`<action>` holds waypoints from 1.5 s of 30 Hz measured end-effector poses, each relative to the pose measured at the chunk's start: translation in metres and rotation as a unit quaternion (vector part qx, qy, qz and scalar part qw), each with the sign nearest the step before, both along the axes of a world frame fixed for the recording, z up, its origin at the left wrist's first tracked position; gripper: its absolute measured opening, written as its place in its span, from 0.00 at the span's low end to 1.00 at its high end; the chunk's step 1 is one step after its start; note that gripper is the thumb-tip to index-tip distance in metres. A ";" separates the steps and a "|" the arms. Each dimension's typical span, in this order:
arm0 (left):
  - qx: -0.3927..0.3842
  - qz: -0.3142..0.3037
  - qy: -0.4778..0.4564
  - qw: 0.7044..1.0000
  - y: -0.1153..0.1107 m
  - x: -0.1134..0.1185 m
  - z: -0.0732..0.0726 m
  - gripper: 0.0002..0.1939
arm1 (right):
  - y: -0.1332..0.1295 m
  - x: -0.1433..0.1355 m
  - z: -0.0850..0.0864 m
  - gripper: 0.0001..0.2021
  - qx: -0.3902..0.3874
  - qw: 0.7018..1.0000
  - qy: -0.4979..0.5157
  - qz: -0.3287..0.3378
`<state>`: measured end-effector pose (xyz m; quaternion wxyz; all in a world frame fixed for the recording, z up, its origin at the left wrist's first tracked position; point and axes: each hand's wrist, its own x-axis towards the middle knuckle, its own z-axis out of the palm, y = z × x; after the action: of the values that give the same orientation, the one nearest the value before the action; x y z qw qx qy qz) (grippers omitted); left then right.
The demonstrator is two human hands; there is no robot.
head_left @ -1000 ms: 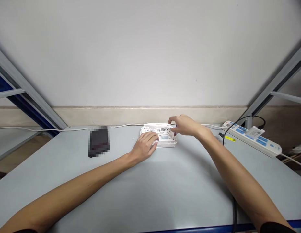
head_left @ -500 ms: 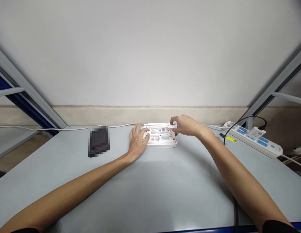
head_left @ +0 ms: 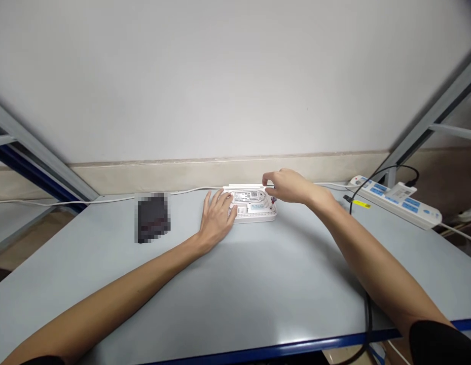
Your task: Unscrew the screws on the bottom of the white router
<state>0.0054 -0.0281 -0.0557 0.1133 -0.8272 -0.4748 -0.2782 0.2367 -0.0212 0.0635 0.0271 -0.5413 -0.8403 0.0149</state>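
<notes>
A white router lies upside down near the back of the grey table, its labels and vent holes facing up. My left hand lies flat on the router's left end with its fingers spread. My right hand hovers over the router's right rear corner, its fingers pinched on a small screwdriver with a reddish shaft. The screwdriver stands upright with its tip on the router's right side.
A dark, blurred rectangular object lies to the left of the router. A white power strip with blue sockets sits at the back right, and a black cable runs from it over the front edge. A thin white cable follows the wall.
My left hand slid from the router's front to its left end and spread flat. The right hand stayed at the right rear corner. The view tilted slightly.
</notes>
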 end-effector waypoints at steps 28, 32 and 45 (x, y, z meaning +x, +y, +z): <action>0.027 -0.045 0.040 0.998 0.000 0.003 0.000 0.18 | -0.001 -0.003 0.001 0.12 0.001 1.000 0.022 -0.014; 0.018 -0.085 0.035 0.996 0.000 0.003 0.002 0.17 | -0.001 -0.002 0.000 0.12 0.008 1.000 -0.001 -0.018; 0.012 -0.070 0.020 0.997 -0.003 0.007 0.003 0.17 | 0.001 0.001 -0.002 0.12 0.008 1.000 0.022 -0.015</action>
<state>0.0123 -0.0310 -0.0526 0.1131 -0.8625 -0.4095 -0.2750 0.2379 -0.0204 0.0614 0.0500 -0.5531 -0.8314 0.0193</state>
